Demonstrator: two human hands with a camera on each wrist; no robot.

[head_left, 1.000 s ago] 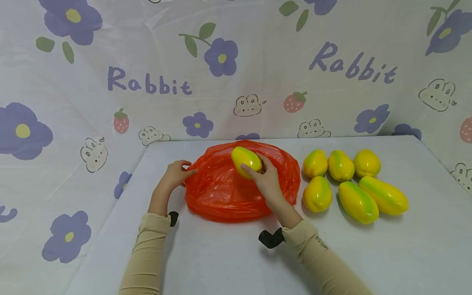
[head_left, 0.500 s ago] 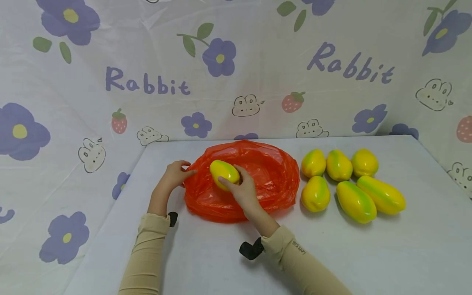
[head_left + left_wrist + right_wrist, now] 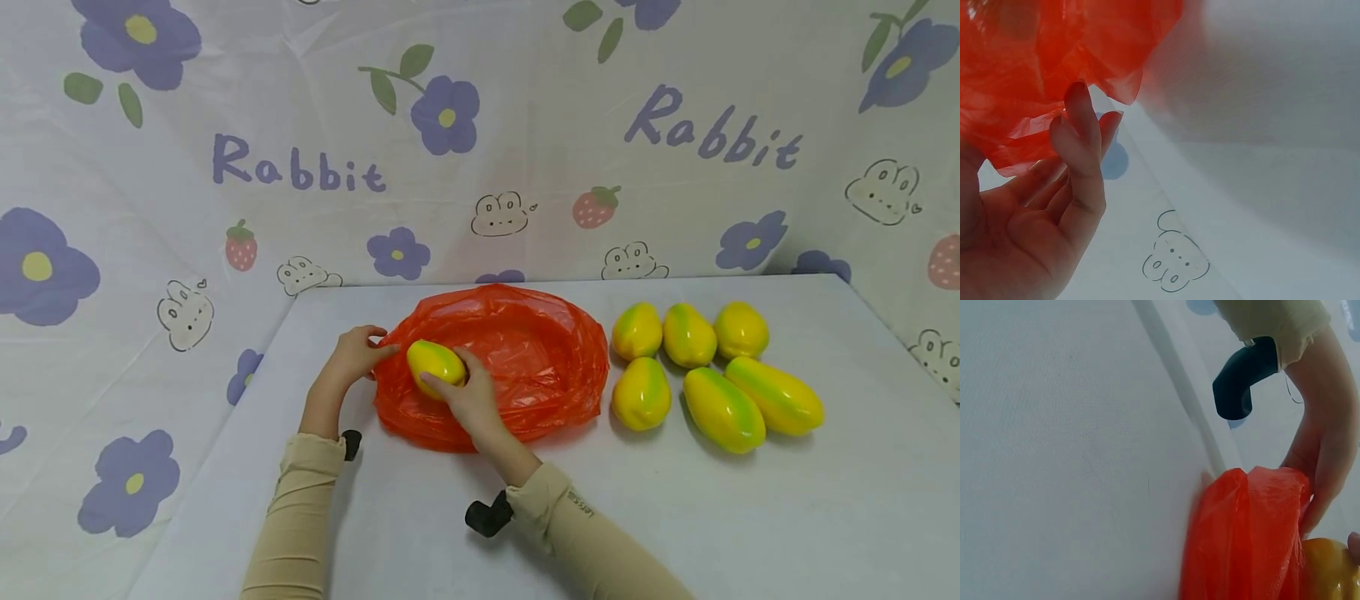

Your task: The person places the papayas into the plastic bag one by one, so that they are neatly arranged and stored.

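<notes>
A red plastic bag (image 3: pixel 525 367) lies spread with its mouth facing up. My left hand (image 3: pixel 354 357) holds its left edge between thumb and fingers; in the left wrist view the fingers of that left hand (image 3: pixel 1054 206) reach under the red film. Over the left part of the bag's mouth, my right hand (image 3: pixel 476 396) grips a shiny yellow papaya (image 3: pixel 435 367) with a green streak, thumb on its near side. The right wrist view catches this papaya (image 3: pixel 1330 569) at the lower right, beside the bag's red wall (image 3: pixel 1247 537).
Several more yellow-green papayas (image 3: pixel 641 394) rest on the white table (image 3: pixel 750 517) to the right of the bag, two of them longer (image 3: pixel 723 410). Black mounts (image 3: pixel 489 514) stick out at both wrists. A patterned cloth (image 3: pixel 525 108) hangs behind the table.
My right hand has carried the papaya leftward and nearer to me, from above the bag's middle to its left part. The left hand stays at the bag's edge.
</notes>
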